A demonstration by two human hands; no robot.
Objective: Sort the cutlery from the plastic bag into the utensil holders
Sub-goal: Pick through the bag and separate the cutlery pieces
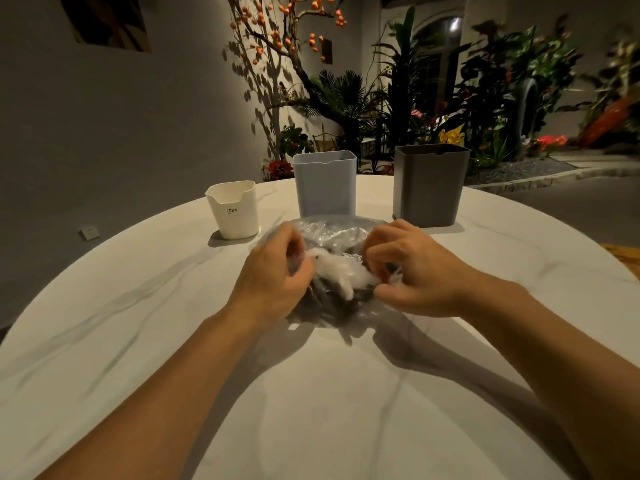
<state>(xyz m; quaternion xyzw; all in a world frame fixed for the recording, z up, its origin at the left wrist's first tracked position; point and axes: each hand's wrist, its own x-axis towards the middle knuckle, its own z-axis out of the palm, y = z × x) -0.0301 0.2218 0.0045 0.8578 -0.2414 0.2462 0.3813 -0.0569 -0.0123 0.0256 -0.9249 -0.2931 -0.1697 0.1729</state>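
Observation:
A clear plastic bag (332,233) lies in the middle of the round white table (311,393), with dark cutlery (325,306) showing through it. The bag's bunched white neck (343,268) sits between my hands. My left hand (277,271) grips the bag on its left side. My right hand (412,268) pinches the bunched plastic from the right. Behind the bag stand three holders: a short white one (233,209) at the left, a pale blue one (325,183) in the middle and a dark grey one (429,185) at the right. What the holders contain is hidden.
The table's far edge runs just behind the holders. Beyond it are a grey wall at the left and a bed of plants (450,98) with an orange-fruited tree (287,39).

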